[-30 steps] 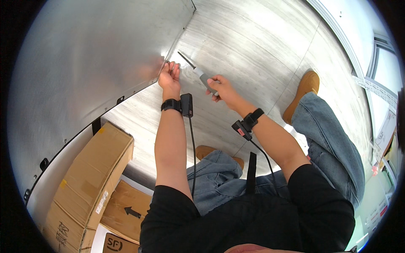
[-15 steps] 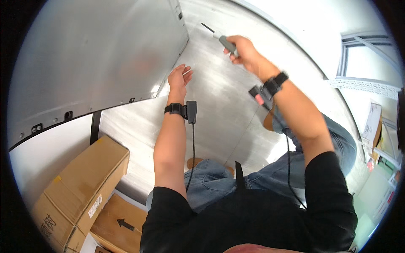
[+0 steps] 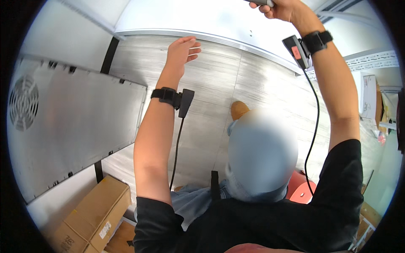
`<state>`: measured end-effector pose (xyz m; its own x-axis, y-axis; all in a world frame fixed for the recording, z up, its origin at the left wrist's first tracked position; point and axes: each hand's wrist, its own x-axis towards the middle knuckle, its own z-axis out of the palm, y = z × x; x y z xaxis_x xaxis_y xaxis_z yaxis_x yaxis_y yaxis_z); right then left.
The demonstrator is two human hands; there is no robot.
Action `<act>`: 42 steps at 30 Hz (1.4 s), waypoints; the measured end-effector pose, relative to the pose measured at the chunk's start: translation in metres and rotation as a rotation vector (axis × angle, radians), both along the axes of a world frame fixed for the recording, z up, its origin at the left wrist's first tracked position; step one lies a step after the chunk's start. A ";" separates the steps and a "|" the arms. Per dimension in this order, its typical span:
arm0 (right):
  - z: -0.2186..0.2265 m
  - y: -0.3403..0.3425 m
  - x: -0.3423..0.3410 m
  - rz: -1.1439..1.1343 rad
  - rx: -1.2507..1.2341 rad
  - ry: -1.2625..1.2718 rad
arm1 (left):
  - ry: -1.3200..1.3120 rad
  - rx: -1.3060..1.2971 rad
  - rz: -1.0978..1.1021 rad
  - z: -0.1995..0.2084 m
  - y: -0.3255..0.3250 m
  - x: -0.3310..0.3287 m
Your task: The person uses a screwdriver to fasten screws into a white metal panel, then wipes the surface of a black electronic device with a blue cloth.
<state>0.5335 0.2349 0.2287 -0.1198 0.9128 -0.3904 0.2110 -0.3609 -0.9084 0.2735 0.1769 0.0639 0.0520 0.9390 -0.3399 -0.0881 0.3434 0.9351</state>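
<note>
Wrist units: black straps with box-shaped devices, left (image 3: 168, 97) at middle left, right (image 3: 310, 45) at upper right, each trailing a cable.
Left hand (image 3: 180, 49): upper middle, released, fingers loosely spread toward the right.
Right hand (image 3: 280, 10): top edge, right of centre, grasping the grey-handled tool (image 3: 265, 2).
Tool's axis: nearly level across the picture, rising slightly leftward; its left end is cut off, tip unseen.
Metal panel (image 3: 84, 109): silver, left side, with a round vent.
Carton (image 3: 93, 211): brown, lower left.
Floor (image 3: 202, 92): pale grey, wood-grained, seamed, shiny in patches.
Room: white wall (image 3: 177, 17) along the top; perforated rail (image 3: 373, 61) at right.
</note>
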 end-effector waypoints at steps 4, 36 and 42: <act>-0.120 0.007 0.076 -0.022 0.190 0.062 | 0.147 -0.092 -0.097 -0.051 0.045 0.083; -0.260 0.028 0.128 -0.085 -0.001 0.205 | 0.905 0.298 -0.217 -0.153 0.154 0.218; -0.231 0.039 0.067 0.226 -0.016 0.068 | 0.311 0.118 -0.064 -0.136 0.114 0.102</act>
